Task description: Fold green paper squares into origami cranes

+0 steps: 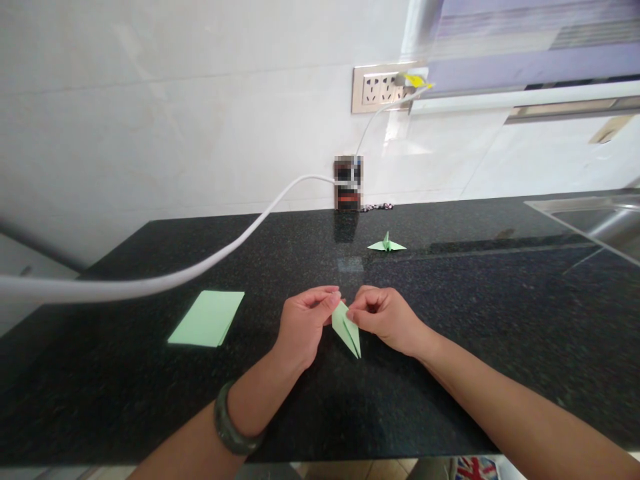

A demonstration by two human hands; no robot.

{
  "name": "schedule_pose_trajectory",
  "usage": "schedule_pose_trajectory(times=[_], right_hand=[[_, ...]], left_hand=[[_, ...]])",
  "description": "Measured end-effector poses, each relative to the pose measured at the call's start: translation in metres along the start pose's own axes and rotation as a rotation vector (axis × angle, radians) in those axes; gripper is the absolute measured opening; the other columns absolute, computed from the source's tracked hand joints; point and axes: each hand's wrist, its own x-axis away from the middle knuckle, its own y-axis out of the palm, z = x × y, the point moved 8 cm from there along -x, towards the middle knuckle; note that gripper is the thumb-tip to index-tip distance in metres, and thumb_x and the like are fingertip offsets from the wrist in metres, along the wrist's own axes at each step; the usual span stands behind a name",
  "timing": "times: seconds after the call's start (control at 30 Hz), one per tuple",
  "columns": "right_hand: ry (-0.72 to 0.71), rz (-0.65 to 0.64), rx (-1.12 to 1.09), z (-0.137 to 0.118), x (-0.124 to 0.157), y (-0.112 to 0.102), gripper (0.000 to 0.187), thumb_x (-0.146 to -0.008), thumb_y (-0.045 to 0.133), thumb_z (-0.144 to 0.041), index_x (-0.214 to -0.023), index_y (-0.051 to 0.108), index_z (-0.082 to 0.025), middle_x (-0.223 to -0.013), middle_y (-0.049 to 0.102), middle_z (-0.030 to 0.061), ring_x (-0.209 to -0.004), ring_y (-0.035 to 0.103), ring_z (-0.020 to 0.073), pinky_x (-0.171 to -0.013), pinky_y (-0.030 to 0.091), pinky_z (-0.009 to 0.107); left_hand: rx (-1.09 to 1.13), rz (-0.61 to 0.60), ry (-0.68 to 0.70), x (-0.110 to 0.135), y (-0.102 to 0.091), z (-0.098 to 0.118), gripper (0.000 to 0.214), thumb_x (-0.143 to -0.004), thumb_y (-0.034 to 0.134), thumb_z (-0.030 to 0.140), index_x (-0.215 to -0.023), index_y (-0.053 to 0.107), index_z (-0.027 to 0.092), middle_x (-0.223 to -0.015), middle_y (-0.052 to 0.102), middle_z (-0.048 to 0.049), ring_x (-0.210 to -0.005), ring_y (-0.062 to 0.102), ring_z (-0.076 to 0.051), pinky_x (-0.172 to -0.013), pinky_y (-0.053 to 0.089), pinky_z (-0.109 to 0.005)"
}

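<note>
A pale green folded paper piece (347,328), long and pointed, lies between both hands just above the black stone counter (450,320). My left hand (305,323) pinches its upper end from the left, with a dark bracelet on that wrist. My right hand (385,317) pinches the same end from the right. The paper's point aims down toward me.
A finished green paper crane (387,244) stands farther back on the counter. A stack of green paper sheets (207,318) lies to the left. A white cable (200,263) crosses from the left to a small dark object (349,183) by the wall. A sink (600,220) is at right.
</note>
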Motion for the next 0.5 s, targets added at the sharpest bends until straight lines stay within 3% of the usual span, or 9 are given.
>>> schedule_pose_trajectory(times=[0.1,0.2,0.33,0.4,0.5], right_hand=[[0.060,-0.018,-0.133,0.004,0.000,0.004,0.008,-0.070,0.059,-0.024,-0.069,0.058,-0.016,-0.065,0.049,-0.0018,-0.053,0.044,0.0073,-0.048,0.038,0.020],[0.180,-0.037,-0.326,0.012,0.001,0.011,0.025,-0.068,0.063,-0.032,-0.086,0.053,-0.018,-0.064,0.050,-0.0038,-0.050,0.045,0.0069,-0.042,0.039,0.018],[0.234,-0.105,-0.315,0.015,0.003,0.017,0.027,-0.069,0.062,-0.040,-0.071,0.055,-0.014,-0.055,0.050,-0.0036,-0.045,0.043,0.0056,-0.043,0.038,0.019],[0.183,-0.083,-0.277,0.012,0.002,0.014,0.027,-0.070,0.061,-0.040,-0.066,0.055,-0.014,-0.055,0.049,-0.0034,-0.045,0.042,0.0055,-0.043,0.036,0.019],[0.122,-0.034,-0.254,0.009,0.001,0.007,0.025,-0.070,0.061,-0.040,-0.065,0.056,-0.015,-0.055,0.049,-0.0034,-0.045,0.041,0.0059,-0.043,0.034,0.019]], left_hand=[[-0.001,0.005,0.008,-0.002,-0.002,0.003,0.016,-0.063,0.067,0.027,-0.067,0.067,0.011,-0.103,0.061,-0.0104,-0.070,0.060,-0.014,-0.063,0.051,-0.029],[-0.006,0.004,0.038,-0.004,-0.004,0.005,0.017,-0.063,0.067,0.028,-0.069,0.068,0.012,-0.106,0.060,-0.0108,-0.073,0.060,-0.015,-0.065,0.050,-0.029],[0.003,-0.027,0.105,-0.004,-0.002,0.009,0.017,-0.064,0.067,0.027,-0.074,0.067,0.013,-0.105,0.061,-0.0110,-0.086,0.060,-0.020,-0.075,0.048,-0.032],[0.048,-0.045,0.112,-0.003,0.001,0.010,0.030,-0.063,0.068,0.024,-0.091,0.064,0.016,-0.101,0.062,-0.0098,-0.086,0.060,-0.019,-0.077,0.047,-0.032],[0.109,-0.089,0.064,-0.001,0.006,0.008,0.063,-0.062,0.070,0.020,-0.120,0.045,0.024,-0.093,0.065,-0.0056,-0.078,0.061,-0.015,-0.073,0.046,-0.031]])
